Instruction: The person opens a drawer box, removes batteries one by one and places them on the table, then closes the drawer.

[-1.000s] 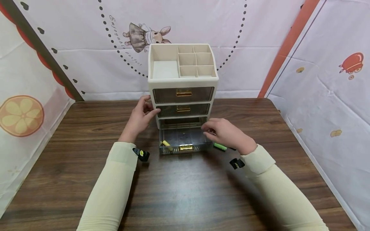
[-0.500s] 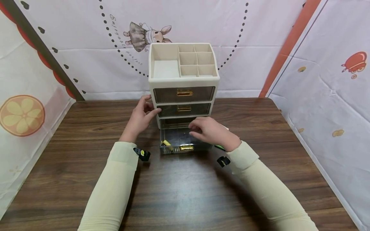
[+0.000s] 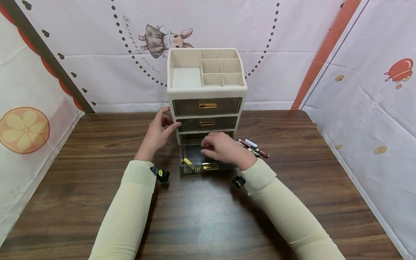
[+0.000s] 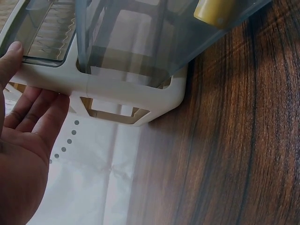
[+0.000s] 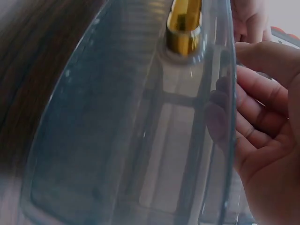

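A cream desk organizer (image 3: 206,93) with dark see-through drawers stands at the back of the table. Its bottom drawer (image 3: 195,150) is pulled out, and a small yellow cylinder (image 3: 187,161) lies at that drawer's left front. My left hand (image 3: 157,133) grips the organizer's left side, the thumb on the front and the fingers along the side wall. Over the open drawer is my right hand (image 3: 222,147), fingers curled and thumb below them. Seen through the clear drawer front in the right wrist view, no object shows between the fingers, but the fingertips are partly hidden.
Several slim pen-like sticks (image 3: 255,148) lie on the wooden table (image 3: 201,220) just right of the organizer. Divided compartments (image 3: 222,67) top the organizer. A printed cloth (image 3: 266,86) hangs behind the table.
My right hand has moved left from the drawer's right edge to over its middle, uncovering the sticks on the table. The left hand keeps its grip on the organizer.
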Demonstrator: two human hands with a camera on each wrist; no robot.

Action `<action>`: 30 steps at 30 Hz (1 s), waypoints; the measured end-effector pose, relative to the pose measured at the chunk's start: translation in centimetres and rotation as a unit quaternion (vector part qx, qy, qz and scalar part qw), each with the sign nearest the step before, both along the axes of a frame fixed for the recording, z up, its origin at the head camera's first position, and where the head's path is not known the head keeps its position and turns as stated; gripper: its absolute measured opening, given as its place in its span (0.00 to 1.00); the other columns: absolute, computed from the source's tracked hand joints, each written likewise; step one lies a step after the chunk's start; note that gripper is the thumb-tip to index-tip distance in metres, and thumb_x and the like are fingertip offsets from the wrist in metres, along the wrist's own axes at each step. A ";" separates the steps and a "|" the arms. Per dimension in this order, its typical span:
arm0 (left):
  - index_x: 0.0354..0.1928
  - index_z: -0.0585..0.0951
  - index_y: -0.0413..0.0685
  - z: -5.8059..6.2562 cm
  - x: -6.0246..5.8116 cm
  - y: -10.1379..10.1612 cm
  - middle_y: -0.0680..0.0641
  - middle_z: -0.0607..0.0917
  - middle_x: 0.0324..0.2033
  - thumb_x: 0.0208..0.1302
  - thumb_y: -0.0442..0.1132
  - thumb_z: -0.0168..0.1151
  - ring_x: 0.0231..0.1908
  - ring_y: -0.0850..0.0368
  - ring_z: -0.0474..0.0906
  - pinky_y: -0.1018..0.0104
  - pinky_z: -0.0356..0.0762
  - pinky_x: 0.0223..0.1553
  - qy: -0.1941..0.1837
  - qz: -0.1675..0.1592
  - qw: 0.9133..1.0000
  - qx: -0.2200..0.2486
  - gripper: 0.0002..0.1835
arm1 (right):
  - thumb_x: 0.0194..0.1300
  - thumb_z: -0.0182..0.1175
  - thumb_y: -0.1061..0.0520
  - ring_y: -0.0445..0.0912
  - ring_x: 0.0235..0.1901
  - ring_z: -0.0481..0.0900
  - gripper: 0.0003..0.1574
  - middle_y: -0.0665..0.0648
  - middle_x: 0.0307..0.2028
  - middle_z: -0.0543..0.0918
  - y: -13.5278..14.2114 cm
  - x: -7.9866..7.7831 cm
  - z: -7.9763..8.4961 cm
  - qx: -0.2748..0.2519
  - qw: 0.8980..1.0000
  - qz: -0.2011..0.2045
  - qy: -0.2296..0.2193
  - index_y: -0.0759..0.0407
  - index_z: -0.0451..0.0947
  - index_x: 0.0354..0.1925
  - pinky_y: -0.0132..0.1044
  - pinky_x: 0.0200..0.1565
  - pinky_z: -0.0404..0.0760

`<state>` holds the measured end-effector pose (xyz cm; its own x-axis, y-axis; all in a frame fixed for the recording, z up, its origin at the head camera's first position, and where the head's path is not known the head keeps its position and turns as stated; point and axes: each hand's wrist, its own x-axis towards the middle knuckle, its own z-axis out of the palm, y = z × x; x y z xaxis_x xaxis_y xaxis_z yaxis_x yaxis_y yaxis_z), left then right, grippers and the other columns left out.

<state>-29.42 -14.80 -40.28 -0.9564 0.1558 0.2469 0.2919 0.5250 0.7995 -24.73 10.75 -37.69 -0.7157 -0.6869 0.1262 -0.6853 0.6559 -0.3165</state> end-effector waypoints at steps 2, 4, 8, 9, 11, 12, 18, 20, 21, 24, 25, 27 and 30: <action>0.70 0.59 0.64 0.0 0.1 0.0 0.43 0.79 0.45 0.66 0.56 0.59 0.52 0.47 0.78 0.49 0.74 0.48 -0.001 0.000 1.000 0.003 0.33 | 0.68 0.61 0.50 0.41 0.38 0.81 0.12 0.51 0.39 0.83 -0.5 0.0 0.0 0.003 1.000 -0.001 -0.008 0.56 0.82 0.43 0.37 0.44 0.80; 0.70 0.59 0.65 0.1 0.1 0.0 0.43 0.79 0.45 0.66 0.56 0.59 0.51 0.47 0.78 0.50 0.74 0.48 -0.001 0.000 1.000 0.006 0.33 | 0.68 0.61 0.51 0.42 0.39 0.82 0.12 0.52 0.40 0.84 -1.0 -0.1 -0.1 0.006 1.000 -0.002 -0.022 0.56 0.81 0.44 0.37 0.45 0.80; 0.70 0.60 0.64 0.2 0.1 0.0 0.42 0.80 0.45 0.66 0.55 0.59 0.52 0.47 0.78 0.50 0.74 0.48 0.003 0.001 1.000 0.007 0.33 | 0.68 0.60 0.52 0.44 0.42 0.82 0.14 0.54 0.43 0.84 -1.9 -0.3 -0.1 0.017 0.998 -0.004 -0.061 0.59 0.81 0.48 0.38 0.47 0.80; 0.70 0.60 0.64 0.2 0.1 0.0 0.42 0.80 0.45 0.66 0.54 0.59 0.52 0.47 0.78 0.49 0.74 0.48 0.004 0.001 1.000 0.007 0.33 | 0.68 0.60 0.52 0.44 0.43 0.82 0.15 0.54 0.43 0.84 -2.2 -0.4 -0.2 0.022 0.997 -0.006 -0.070 0.59 0.80 0.48 0.39 0.48 0.80; 0.70 0.60 0.64 0.2 0.2 0.0 0.42 0.80 0.45 0.66 0.54 0.59 0.52 0.47 0.78 0.49 0.74 0.48 0.003 0.003 1.000 0.007 0.33 | 0.68 0.61 0.52 0.44 0.44 0.82 0.17 0.55 0.44 0.84 -2.7 -0.5 -0.4 0.030 0.996 -0.006 -0.085 0.60 0.80 0.50 0.39 0.48 0.80; 0.70 0.59 0.64 0.2 0.2 0.0 0.42 0.80 0.45 0.67 0.54 0.59 0.52 0.47 0.78 0.49 0.74 0.48 0.003 0.002 1.000 0.007 0.32 | 0.68 0.61 0.52 0.44 0.44 0.82 0.17 0.55 0.44 0.84 -3.0 -0.6 -0.4 0.033 0.995 -0.006 -0.091 0.60 0.80 0.50 0.39 0.48 0.80; 0.69 0.60 0.64 0.2 0.3 0.1 0.42 0.80 0.44 0.67 0.53 0.60 0.51 0.47 0.79 0.49 0.74 0.50 0.006 0.003 1.000 0.008 0.32 | 0.67 0.62 0.54 0.43 0.38 0.82 0.15 0.55 0.40 0.85 -4.3 -0.7 -0.9 0.055 0.991 -0.003 -0.119 0.60 0.81 0.48 0.39 0.45 0.80; 0.69 0.60 0.64 0.2 0.3 0.1 0.42 0.79 0.44 0.66 0.53 0.60 0.51 0.47 0.78 0.49 0.74 0.50 0.006 0.003 1.000 0.008 0.32 | 0.67 0.61 0.54 0.42 0.34 0.81 0.13 0.54 0.38 0.85 -4.5 -0.8 -1.0 0.062 0.990 -0.004 -0.123 0.59 0.82 0.46 0.38 0.42 0.80; 0.69 0.60 0.64 0.1 0.3 0.1 0.42 0.79 0.44 0.67 0.53 0.60 0.51 0.47 0.78 0.49 0.74 0.50 0.007 0.003 1.000 0.008 0.32 | 0.67 0.62 0.54 0.41 0.32 0.80 0.11 0.54 0.36 0.85 -4.7 -0.8 -1.1 0.065 0.990 -0.005 -0.125 0.59 0.82 0.44 0.38 0.41 0.80; 0.70 0.60 0.64 0.1 0.3 0.1 0.42 0.79 0.44 0.67 0.53 0.60 0.52 0.47 0.78 0.49 0.74 0.50 0.007 0.005 1.000 0.008 0.32 | 0.65 0.63 0.54 0.39 0.27 0.78 0.08 0.51 0.33 0.84 -5.0 -1.0 -1.3 0.076 0.989 -0.007 -0.125 0.57 0.83 0.39 0.36 0.38 0.78; 0.70 0.60 0.64 0.2 0.3 0.1 0.42 0.79 0.44 0.67 0.53 0.60 0.52 0.47 0.78 0.49 0.74 0.50 0.007 0.004 1.000 0.009 0.32 | 0.65 0.63 0.54 0.39 0.26 0.77 0.07 0.50 0.31 0.84 -5.2 -1.1 -1.5 0.080 0.989 -0.007 -0.124 0.56 0.82 0.37 0.35 0.37 0.78; 0.70 0.60 0.64 0.2 0.4 0.1 0.43 0.79 0.44 0.67 0.54 0.60 0.52 0.47 0.78 0.49 0.74 0.50 0.006 0.004 1.000 0.009 0.32 | 0.64 0.64 0.53 0.39 0.24 0.76 0.06 0.49 0.28 0.83 -5.5 -1.3 -1.6 0.090 0.988 -0.009 -0.125 0.55 0.82 0.33 0.34 0.35 0.77; 0.70 0.60 0.64 0.2 0.4 0.0 0.43 0.79 0.44 0.67 0.54 0.59 0.51 0.48 0.78 0.50 0.74 0.49 0.006 0.003 1.000 0.010 0.32 | 0.64 0.65 0.52 0.39 0.23 0.76 0.08 0.48 0.25 0.82 -6.0 -1.5 -1.7 0.104 0.985 -0.011 -0.134 0.53 0.82 0.29 0.33 0.33 0.76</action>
<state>-29.02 -14.77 -40.07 -0.9546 0.1442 0.2606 0.2974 0.5102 0.8070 -26.21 4.77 -39.37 -0.7197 -0.6615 -0.2108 -0.5803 0.7398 -0.3405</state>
